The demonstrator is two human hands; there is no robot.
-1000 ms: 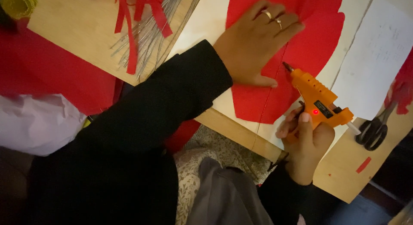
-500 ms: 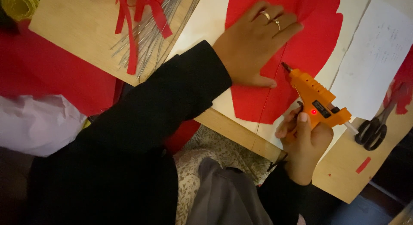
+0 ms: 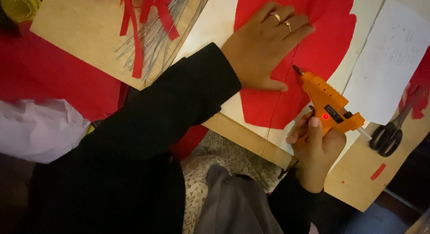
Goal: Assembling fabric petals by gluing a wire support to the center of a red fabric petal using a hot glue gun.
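My left hand (image 3: pixel 264 46) lies flat, fingers together, pressing on a large red paper shape (image 3: pixel 322 50) that rests on a white sheet (image 3: pixel 215 23). Two rings show on its fingers. My right hand (image 3: pixel 316 149) grips an orange hot glue gun (image 3: pixel 327 104) with a red light lit on its side. The gun's nozzle points at the red paper just right of my left thumb, along a thin wire or fold line running down the shape.
Black-handled scissors (image 3: pixel 389 135) lie to the right on the wooden board (image 3: pixel 67 28). A printed white paper (image 3: pixel 389 59) sits beside the red shape. A bundle of thin wires (image 3: pixel 156 32) and red paper strips (image 3: pixel 134 32) lie upper left. Crumpled white paper (image 3: pixel 36 131) rests at left.
The glue gun has shifted slightly, its nozzle staying near the red paper by my left thumb. My left hand has kept its place.
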